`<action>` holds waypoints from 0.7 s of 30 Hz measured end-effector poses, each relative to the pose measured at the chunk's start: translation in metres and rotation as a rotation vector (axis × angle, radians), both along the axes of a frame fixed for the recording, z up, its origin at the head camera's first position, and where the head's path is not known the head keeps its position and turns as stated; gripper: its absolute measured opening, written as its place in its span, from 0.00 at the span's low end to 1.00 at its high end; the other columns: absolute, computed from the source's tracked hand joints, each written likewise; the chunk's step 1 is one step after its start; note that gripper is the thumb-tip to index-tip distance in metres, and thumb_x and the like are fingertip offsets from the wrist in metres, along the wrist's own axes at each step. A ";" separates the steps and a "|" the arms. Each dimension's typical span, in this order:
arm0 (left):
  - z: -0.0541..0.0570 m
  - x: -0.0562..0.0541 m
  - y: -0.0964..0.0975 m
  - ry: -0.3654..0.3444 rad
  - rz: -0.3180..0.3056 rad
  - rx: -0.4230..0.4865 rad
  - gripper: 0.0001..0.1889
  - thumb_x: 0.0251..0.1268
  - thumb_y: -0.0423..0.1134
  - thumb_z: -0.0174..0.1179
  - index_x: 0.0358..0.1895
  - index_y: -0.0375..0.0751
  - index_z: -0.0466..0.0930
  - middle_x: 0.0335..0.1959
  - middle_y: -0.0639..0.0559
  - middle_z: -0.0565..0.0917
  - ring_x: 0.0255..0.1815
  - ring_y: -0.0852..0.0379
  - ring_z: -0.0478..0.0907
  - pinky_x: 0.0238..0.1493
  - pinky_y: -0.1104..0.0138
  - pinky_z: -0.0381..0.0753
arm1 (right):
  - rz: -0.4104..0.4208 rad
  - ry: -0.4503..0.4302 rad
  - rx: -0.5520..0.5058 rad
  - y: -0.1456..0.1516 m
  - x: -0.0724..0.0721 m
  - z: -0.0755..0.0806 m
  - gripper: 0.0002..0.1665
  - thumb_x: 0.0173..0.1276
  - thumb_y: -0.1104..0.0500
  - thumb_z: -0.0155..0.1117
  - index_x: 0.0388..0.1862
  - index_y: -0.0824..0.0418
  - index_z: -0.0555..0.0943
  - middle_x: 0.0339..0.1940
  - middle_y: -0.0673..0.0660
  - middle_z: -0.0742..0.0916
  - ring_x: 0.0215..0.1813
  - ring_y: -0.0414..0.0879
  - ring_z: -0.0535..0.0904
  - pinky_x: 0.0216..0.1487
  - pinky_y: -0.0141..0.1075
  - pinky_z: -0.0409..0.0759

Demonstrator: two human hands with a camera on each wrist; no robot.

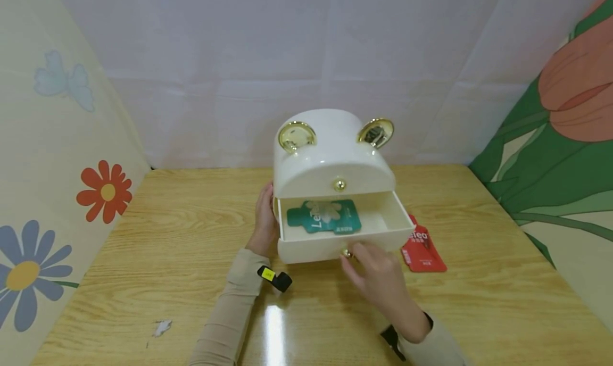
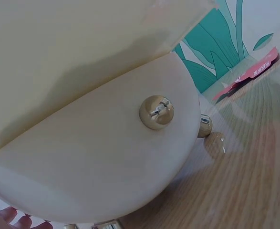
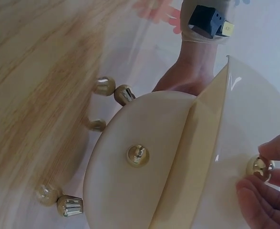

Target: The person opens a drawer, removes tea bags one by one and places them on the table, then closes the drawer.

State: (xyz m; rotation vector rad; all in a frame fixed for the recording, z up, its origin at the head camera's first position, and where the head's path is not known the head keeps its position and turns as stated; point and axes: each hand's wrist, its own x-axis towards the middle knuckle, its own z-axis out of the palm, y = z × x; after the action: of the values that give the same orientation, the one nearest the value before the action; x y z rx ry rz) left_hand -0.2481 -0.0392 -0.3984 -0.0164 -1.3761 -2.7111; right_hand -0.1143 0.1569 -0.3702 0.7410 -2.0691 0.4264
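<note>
A white storage box (image 1: 335,166) with gold-rimmed ears and gold ball knobs stands on the table. Its middle drawer (image 1: 306,251) is pulled out, and a green LeTea packet (image 1: 330,216) lies flat inside it. My right hand (image 1: 378,273) pinches that drawer's gold knob (image 3: 255,166) between thumb and fingers. Against the left side of the box rests my left hand (image 1: 265,217), its fingers partly hidden behind the wall. Below the pulled-out drawer, the rounded bottom front (image 2: 106,157) with its own knob is closed.
On the wooden table (image 1: 191,238), a red packet (image 1: 424,251) lies just right of the drawer. Small gold feet (image 3: 70,205) hold up the box. A white curtain (image 1: 215,78) hangs behind, and flower-painted panels flank both sides. A pale torn patch (image 1: 163,327) marks the table's front left.
</note>
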 end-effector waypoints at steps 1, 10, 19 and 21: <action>0.000 0.000 0.000 -0.003 0.000 -0.006 0.18 0.73 0.40 0.34 0.57 0.35 0.64 0.43 0.55 0.73 0.44 0.62 0.71 0.47 0.69 0.72 | 0.004 0.003 -0.001 0.000 0.001 0.000 0.22 0.71 0.49 0.43 0.27 0.63 0.74 0.20 0.55 0.80 0.18 0.45 0.73 0.14 0.31 0.70; -0.001 0.001 -0.001 0.006 0.014 -0.053 0.19 0.73 0.40 0.34 0.59 0.32 0.63 0.44 0.53 0.73 0.46 0.61 0.70 0.48 0.69 0.71 | 0.012 0.010 0.002 0.002 0.005 -0.001 0.20 0.70 0.50 0.44 0.27 0.62 0.75 0.21 0.54 0.80 0.19 0.45 0.74 0.15 0.31 0.71; -0.001 0.004 -0.003 0.020 -0.015 -0.068 0.19 0.74 0.42 0.33 0.58 0.36 0.64 0.46 0.53 0.72 0.47 0.60 0.71 0.49 0.68 0.72 | 0.022 0.022 0.002 0.002 0.008 -0.002 0.20 0.70 0.50 0.44 0.27 0.62 0.75 0.21 0.54 0.80 0.20 0.45 0.74 0.16 0.31 0.72; 0.000 0.004 -0.003 0.012 -0.018 -0.062 0.19 0.74 0.43 0.34 0.59 0.36 0.63 0.47 0.53 0.72 0.47 0.60 0.70 0.49 0.68 0.72 | 0.024 0.025 0.002 0.003 0.009 -0.002 0.21 0.70 0.49 0.44 0.27 0.62 0.75 0.21 0.54 0.80 0.20 0.45 0.74 0.16 0.31 0.72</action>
State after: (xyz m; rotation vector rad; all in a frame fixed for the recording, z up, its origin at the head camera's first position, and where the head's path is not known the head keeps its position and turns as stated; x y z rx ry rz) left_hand -0.2439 -0.0422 -0.3985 -0.0497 -1.4627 -2.6776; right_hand -0.1056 0.1597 -0.3724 0.7698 -2.0389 0.4266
